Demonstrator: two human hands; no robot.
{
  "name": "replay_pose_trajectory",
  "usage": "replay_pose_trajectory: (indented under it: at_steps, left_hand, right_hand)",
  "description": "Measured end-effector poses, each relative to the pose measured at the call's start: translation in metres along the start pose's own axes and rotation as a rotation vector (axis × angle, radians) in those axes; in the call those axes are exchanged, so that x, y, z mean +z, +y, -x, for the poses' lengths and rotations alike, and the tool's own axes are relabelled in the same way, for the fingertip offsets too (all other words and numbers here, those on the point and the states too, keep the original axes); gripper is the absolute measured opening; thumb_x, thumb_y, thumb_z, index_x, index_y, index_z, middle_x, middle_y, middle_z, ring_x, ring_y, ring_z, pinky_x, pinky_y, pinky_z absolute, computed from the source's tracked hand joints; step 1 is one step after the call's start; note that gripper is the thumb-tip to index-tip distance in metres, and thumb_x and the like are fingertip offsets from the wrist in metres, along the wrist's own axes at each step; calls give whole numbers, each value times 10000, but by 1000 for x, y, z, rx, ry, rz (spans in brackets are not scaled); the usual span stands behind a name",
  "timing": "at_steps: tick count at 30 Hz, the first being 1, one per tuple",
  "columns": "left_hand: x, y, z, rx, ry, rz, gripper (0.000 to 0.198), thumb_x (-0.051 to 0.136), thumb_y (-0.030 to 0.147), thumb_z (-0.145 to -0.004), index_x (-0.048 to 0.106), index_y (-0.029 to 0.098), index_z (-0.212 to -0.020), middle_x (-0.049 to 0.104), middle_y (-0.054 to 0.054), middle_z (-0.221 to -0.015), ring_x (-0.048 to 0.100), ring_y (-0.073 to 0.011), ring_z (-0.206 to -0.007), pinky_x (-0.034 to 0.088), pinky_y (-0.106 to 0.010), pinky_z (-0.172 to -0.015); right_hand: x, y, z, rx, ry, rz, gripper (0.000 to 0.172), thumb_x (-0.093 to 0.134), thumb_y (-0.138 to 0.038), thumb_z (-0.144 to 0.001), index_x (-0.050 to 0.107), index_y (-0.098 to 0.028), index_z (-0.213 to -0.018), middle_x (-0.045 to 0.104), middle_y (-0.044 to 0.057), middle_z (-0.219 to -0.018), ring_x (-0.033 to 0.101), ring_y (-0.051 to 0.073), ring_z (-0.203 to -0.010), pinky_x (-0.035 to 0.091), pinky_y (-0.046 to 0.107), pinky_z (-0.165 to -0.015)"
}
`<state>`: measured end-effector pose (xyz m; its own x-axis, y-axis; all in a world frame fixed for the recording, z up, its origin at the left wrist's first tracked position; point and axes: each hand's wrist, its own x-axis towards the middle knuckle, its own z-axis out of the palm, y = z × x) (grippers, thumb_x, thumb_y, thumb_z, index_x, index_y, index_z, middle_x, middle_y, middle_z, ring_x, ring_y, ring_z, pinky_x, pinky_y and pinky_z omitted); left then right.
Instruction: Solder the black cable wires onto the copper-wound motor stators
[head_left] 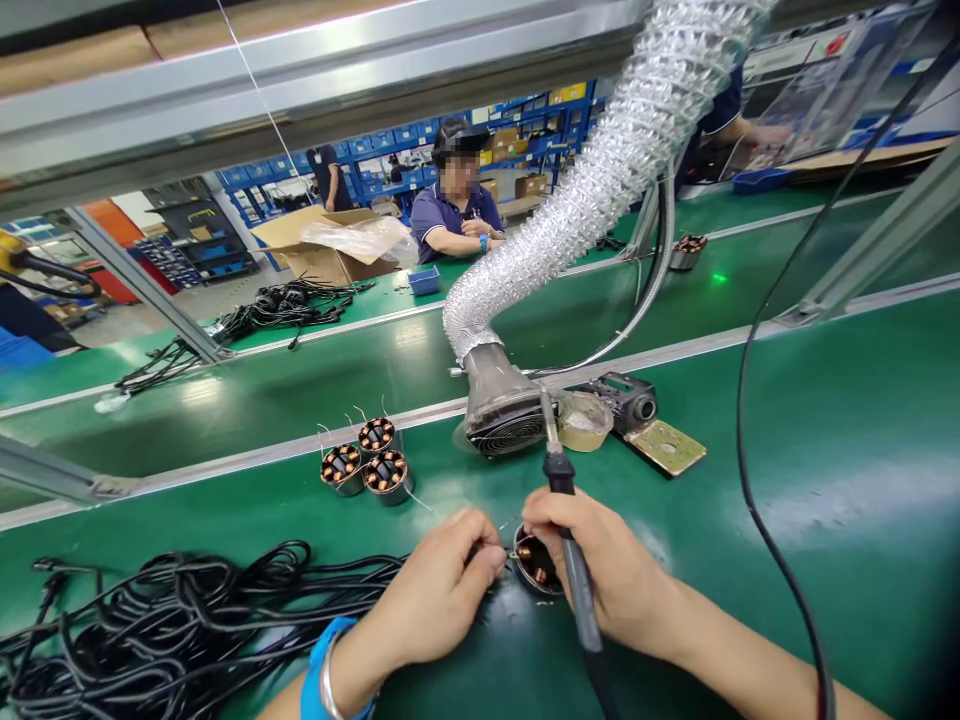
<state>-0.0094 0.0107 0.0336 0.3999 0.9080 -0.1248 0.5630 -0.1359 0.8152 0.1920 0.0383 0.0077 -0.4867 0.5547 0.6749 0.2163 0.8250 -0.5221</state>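
Observation:
My right hand [600, 560] grips a soldering iron [574, 540] like a pen, its metal tip pointing up and away from me. Just beside that hand sits a motor stator [534, 568] with copper windings, partly hidden by my fingers. At the stator's left rim, my left hand [454, 580] is closed in a pinch on a thin wire [511, 556]; the fingers hide most of it. Black cables [180, 610] lie in a heap to the left, some running behind my left hand. Three more stators [367, 460] with upright wire ends stand together further back.
A fume extraction nozzle [510, 405] on a silver flexible duct [570, 210] hangs ahead. Right of it are a round tub [585, 420] and a soldering iron stand [630, 400] with a sponge tray [667, 447]. A black cord [750, 480] dangles at right. A co-worker [457, 205] sits opposite.

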Motion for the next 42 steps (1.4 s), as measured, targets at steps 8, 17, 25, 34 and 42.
replay_pose_trajectory:
  at_steps: [8,17,25,34,42]
  left_hand:
    - [-2,-9,-6,-49,-114,251,250,442,378,-973,476,186,-816,474,31,-753,412,-129,-714,347,-245,-661]
    - [-4,-12,-6,-104,-148,333,262,451,404,-972,484,188,-827,530,14,-752,470,-138,-722,373,-256,-693]
    - [-2,-13,-6,-114,-171,321,257,471,413,-969,527,187,-859,593,-3,-818,503,-148,-777,386,-258,-731]
    - [-1,-15,-4,-121,-205,408,248,524,420,-940,550,181,-881,615,-10,-821,499,-141,-752,397,-254,-716]
    - [1,-15,-5,-143,-208,530,347,601,513,-878,565,169,-854,615,-19,-797,488,-132,-718,372,-253,-679]
  right_hand:
    - [-2,2,-2,-39,-52,-69,248,479,-47,-889,525,-197,-1081,608,20,-797,511,138,-666,450,264,-611]
    - [-21,1,-8,-91,-162,56,208,463,-86,-952,587,-199,-1075,629,32,-763,550,152,-673,472,266,-611]
    - [-23,-6,-11,-174,-226,107,259,410,-77,-973,570,-158,-1160,623,55,-770,514,171,-689,463,282,-596]
    - [-6,2,-4,-117,-9,28,269,508,-26,-904,562,-197,-1104,655,41,-817,575,152,-711,511,284,-638]
    - [-5,-2,-7,-110,-69,-61,259,513,-13,-893,557,-192,-1075,659,20,-797,556,137,-677,499,261,-621]
